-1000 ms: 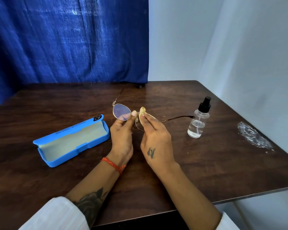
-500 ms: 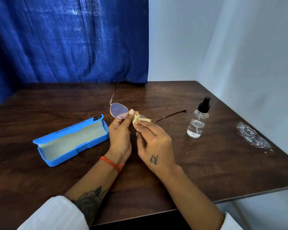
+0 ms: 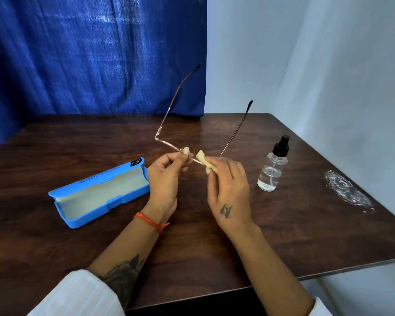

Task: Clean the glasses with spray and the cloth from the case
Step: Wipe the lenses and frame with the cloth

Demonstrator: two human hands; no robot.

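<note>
Both my hands are up over the tabletop [image 3: 294, 236] middle. My left hand [image 3: 165, 179] pinches the glasses [image 3: 169, 144] at the frame, temples pointing away. My right hand [image 3: 229, 185] grips the yellow cloth [image 3: 203, 161] folded on one lens.

table [image 3: 283, 236] looks like dark wood laminate, grain showing, slight sheen near the back; glasses [image 3: 169, 115] are thin metal wire, goldish and shiny, with dark matt tips on the arms; cloth [image 3: 203, 159] is soft pale yellow fabric, matt; case [image 3: 105, 179] is smooth blue plastic outside, pale felt-like lining inside; spray bottle [image 3: 270, 172] is clear glossy plastic with a black matt cap; curtain [image 3: 89, 53] is coarse blue woven fabric
</note>
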